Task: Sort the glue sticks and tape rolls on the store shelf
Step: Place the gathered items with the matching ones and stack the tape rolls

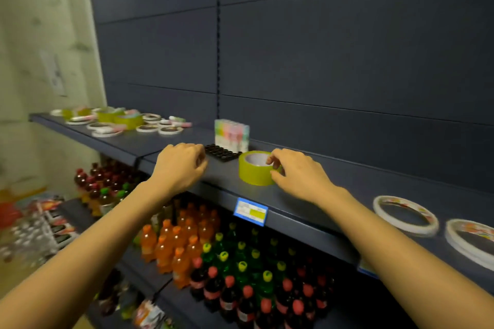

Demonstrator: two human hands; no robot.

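A thick yellow-green tape roll [252, 172] lies flat on the dark shelf [213, 176]. My right hand [296, 173] grips its right rim, thumb and fingers on the roll. My left hand [180, 164] hovers over the shelf with fingers curled, nothing visible in it. Just right of that hand lies a black holder tray [220, 153], and behind it stands a pack of pastel glue sticks [232, 135]. Far left on the shelf lies a jumble of tape rolls and glue sticks [120, 120]. Two thin white tape rolls [405, 215] [470, 240] lie at the right.
A blue price label [250, 210] hangs on the shelf's front edge. Below are shelves of orange, green and dark drink bottles [227, 262]. The shelf's back panel [320, 48] is bare and dark. A pale wall [40, 48] stands at the left.
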